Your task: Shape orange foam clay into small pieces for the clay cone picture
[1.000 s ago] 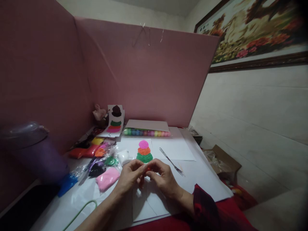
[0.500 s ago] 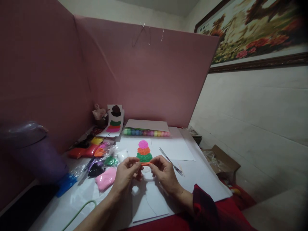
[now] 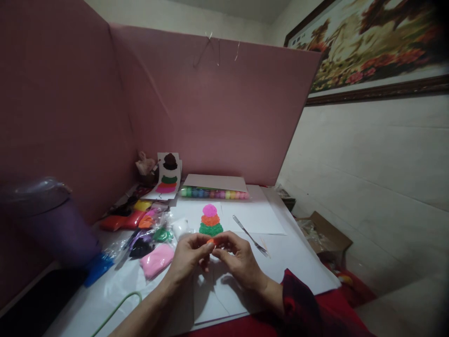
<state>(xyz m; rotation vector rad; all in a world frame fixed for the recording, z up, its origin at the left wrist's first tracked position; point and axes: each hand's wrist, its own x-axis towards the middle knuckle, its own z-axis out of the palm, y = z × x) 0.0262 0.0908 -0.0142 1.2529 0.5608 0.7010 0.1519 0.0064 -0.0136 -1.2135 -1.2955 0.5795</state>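
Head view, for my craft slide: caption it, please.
Left hand and right hand pinch an orange piece near a layered, colourful shape.

Pink partition (image 3: 217, 112), wht wall (image 3: 365, 159), 1 framed pic (image 3: 382, 51)

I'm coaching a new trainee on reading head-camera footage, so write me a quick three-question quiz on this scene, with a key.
1. Multiple choice: what colour is the top tier of the rough-textured three-tier shape?
A) green
B) orange
C) pink

2. True or false: in the picture, the silver metal fork lies to the right of that shape.

3. Fill in the colour: the left hand and the right hand have a small ____ piece at their fingertips.

Key: 1. C; 2. True; 3. orange
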